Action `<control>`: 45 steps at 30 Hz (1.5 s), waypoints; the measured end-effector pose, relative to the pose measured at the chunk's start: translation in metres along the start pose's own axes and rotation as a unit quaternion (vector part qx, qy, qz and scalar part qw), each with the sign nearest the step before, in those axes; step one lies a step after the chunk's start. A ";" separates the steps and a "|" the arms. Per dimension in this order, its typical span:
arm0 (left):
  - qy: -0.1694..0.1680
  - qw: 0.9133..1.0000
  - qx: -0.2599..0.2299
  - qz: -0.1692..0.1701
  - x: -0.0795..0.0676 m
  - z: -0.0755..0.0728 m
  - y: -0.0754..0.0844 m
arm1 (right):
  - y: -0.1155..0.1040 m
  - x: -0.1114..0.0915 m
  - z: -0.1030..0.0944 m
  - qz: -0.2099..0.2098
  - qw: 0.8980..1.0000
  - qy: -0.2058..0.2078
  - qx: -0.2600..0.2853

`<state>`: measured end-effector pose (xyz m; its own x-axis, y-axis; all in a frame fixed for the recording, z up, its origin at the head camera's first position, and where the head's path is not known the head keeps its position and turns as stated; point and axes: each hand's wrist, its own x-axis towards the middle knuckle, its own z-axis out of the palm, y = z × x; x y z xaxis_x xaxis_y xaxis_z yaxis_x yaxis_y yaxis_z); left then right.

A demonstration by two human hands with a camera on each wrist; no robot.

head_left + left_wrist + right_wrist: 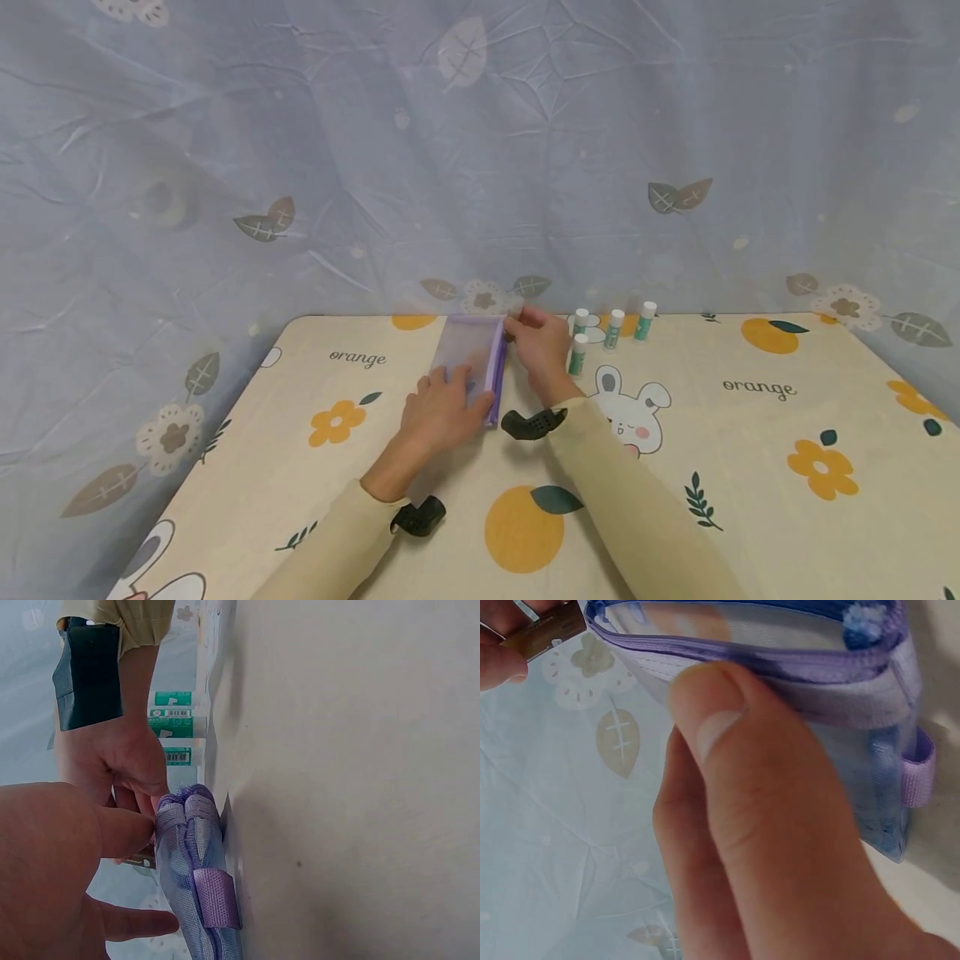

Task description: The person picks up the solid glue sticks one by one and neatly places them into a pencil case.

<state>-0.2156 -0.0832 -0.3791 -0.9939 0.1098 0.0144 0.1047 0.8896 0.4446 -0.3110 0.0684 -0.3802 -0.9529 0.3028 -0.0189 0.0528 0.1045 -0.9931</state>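
Observation:
A purple mesh zip pouch (468,346) lies near the back edge of the table, its zip side to the right. My left hand (442,408) is spread over it, with the thumb at the near zip edge. In the left wrist view that thumb (127,832) touches the pouch's end (199,877). At the far right corner is my right hand (540,337), fingers curled around a small brown tube (139,860) that is mostly hidden. The right wrist view shows the pouch mouth (742,656) unzipped, a thumb (735,742) against its rim and the brown tube (551,630) in fingers at top left.
Several green tubes with white caps (612,329) stand just right of my right hand. A patterned cloth (525,529) covers the table, and a grey-blue curtain (480,150) hangs behind it. Dark camera mounts (534,423) sit on both wrists.

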 end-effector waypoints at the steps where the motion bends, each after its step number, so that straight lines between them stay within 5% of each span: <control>1: 0.000 1.000 0.001 0.000 0.000 0.000 0.000 | 0.001 -0.001 0.000 0.002 1.000 -0.001 -0.001; 45: 0.001 1.000 0.006 0.001 -0.002 -0.001 -0.001 | 0.016 -0.002 -0.002 0.011 1.000 0.005 0.009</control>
<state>-0.2137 -0.0847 -0.3786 -0.9938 0.1105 0.0159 0.1063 0.8944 0.4345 -0.3078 0.0711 -0.3960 -0.9487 0.3137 -0.0396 0.0681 0.0806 -0.9944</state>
